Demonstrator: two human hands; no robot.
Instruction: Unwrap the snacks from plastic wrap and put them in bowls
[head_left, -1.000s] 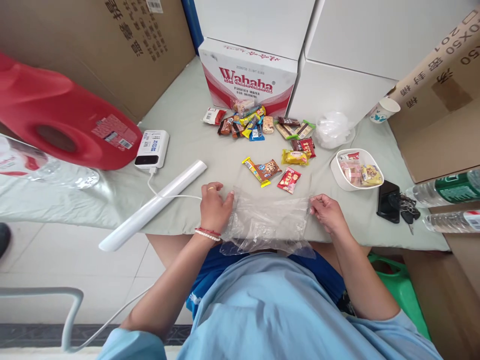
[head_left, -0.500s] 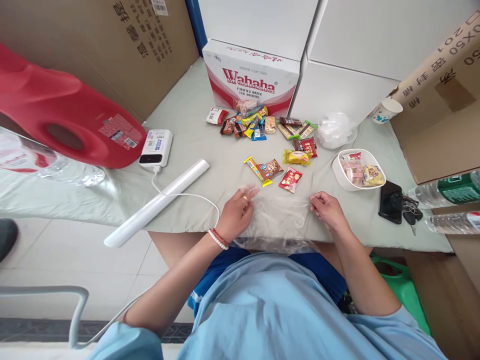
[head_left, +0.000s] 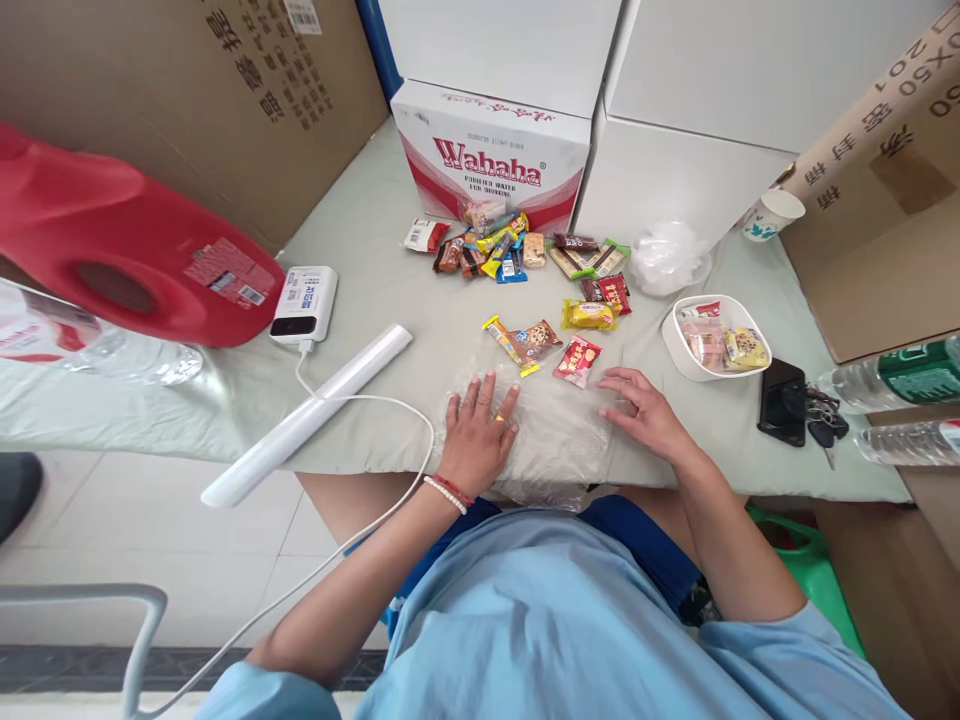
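A clear plastic bag (head_left: 559, 435) lies flat on the pale green table cover (head_left: 390, 300) at the near edge. My left hand (head_left: 477, 432) presses palm down on the bag's left part, fingers spread. My right hand (head_left: 643, 412) rests flat on its right edge, fingers apart. Just beyond the bag lie a red snack packet (head_left: 577, 360), a cookie packet (head_left: 536, 338) and a yellow bar (head_left: 504, 342).
More wrapped snacks (head_left: 517, 250) are heaped before a Wahaha box (head_left: 487, 165). A white bowl (head_left: 712, 338) holds packets; a phone and keys (head_left: 795, 405) and bottles (head_left: 892, 375) lie right. A white roll (head_left: 307, 415), power bank (head_left: 304, 300) and red jug (head_left: 112, 250) sit left.
My left hand slid right along the bag and flattened onto it. My right hand let go of the bag's corner and opened flat. The bag is now smoothed down on the table.
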